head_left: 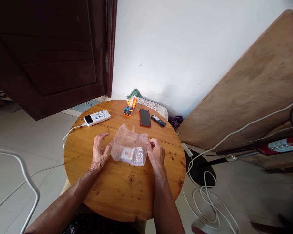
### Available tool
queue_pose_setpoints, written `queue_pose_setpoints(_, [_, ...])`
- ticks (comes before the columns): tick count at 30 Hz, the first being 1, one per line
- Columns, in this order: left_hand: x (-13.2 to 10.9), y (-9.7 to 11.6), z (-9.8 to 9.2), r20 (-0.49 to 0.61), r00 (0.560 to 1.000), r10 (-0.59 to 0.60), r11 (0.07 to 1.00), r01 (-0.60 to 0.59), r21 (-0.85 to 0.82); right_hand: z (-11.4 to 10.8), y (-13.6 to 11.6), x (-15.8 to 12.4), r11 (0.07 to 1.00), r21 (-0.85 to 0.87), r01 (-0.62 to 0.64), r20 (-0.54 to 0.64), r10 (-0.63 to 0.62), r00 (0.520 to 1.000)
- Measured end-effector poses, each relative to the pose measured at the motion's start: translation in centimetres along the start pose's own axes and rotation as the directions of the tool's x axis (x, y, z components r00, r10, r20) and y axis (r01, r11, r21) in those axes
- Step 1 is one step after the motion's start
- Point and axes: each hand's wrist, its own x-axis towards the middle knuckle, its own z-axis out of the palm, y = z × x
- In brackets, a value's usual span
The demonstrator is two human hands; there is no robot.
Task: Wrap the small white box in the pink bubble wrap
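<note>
A sheet of clear bubble wrap [130, 136] lies in the middle of the round wooden table, its near part folded over a small white packet [127, 154] with a reddish mark. What the packet contains is hidden. My right hand [156, 153] pinches the wrap's right edge between thumb and fingers. At the left edge, my left hand [101, 150] is held with fingers apart, its thumb side close to the wrap; whether it touches the plastic I cannot tell.
Along the table's [107, 191] far side are a white power bank [97, 117] with a cable, an orange tape dispenser [130, 106], a red-edged phone [145, 117] and a dark handheld device [158, 120]. A fan base [202, 172] and coiled cable [211, 203] lie on the floor at right.
</note>
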Motion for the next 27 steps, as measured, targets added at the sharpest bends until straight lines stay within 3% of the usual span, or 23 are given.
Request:
queue_pose_setpoints(3, [-0.5,0.9,-0.4,0.145,0.978,0.153,0.987,-0.157,0.018,-0.3,-1.2,-0.5,0.961,0.268,0.068,-0.008,-0.068,0.998])
queue_pose_setpoints(6, [-0.8,1.0,-0.1,0.3,0.937,0.179,0.976,-0.207,0.063,-0.6,-2.1,-1.1,0.897,0.428,0.109,0.125,-0.178,0.976])
queue_pose_setpoints(10, [-0.6,0.3,0.5,0.323,0.945,0.054,0.991,-0.09,0.097,-1.3,-2.4,-1.5,0.89,0.454,0.036,0.389,-0.235,0.891])
queue_pose_setpoints(13, [-0.2,0.4,0.2,0.335,0.939,-0.071,0.995,0.089,-0.038,-2.0,-2.4,-1.6,0.865,0.501,-0.009,0.511,-0.287,0.81])
queue_pose_setpoints(15, [0.2,0.8,-0.4,0.356,0.925,-0.133,0.974,0.188,-0.124,-2.7,-2.6,-1.8,0.826,0.562,-0.046,0.623,-0.386,0.68])
queue_pose_setpoints(18, [0.8,1.6,-1.7,0.472,0.867,-0.161,0.966,0.236,-0.105,-3.3,-2.9,-2.2,0.801,0.568,-0.188,0.807,-0.497,0.32])
queue_pose_setpoints(19, [1.0,1.8,-2.2,0.541,0.824,-0.166,0.972,0.228,-0.048,-3.4,-3.0,-2.2,0.81,0.538,-0.234,0.841,-0.495,0.221])
queue_pose_setpoints(20, [1.2,2.0,-2.6,0.599,0.781,-0.177,0.98,0.198,0.032,-3.3,-3.0,-2.3,0.821,0.505,-0.267,0.863,-0.477,0.167])
queue_pose_setpoints(21, [1.3,2.2,-3.1,0.626,0.755,-0.196,0.981,0.15,0.126,-3.3,-3.0,-2.4,0.832,0.476,-0.285,0.879,-0.447,0.163])
queue_pose_setpoints(22, [1.3,2.3,-3.5,0.627,0.749,-0.214,0.971,0.095,0.218,-3.2,-3.0,-2.4,0.842,0.455,-0.291,0.889,-0.413,0.196])
queue_pose_setpoints(24, [1.3,2.3,-4.3,0.589,0.778,-0.218,0.932,-0.012,0.362,-2.8,-3.0,-2.3,0.842,0.452,-0.294,0.875,-0.355,0.329])
queue_pose_setpoints(27, [0.8,2.1,-4.7,0.557,0.816,-0.153,0.894,-0.126,0.429,-2.2,-2.9,-2.0,0.825,0.504,-0.256,0.776,-0.303,0.553])
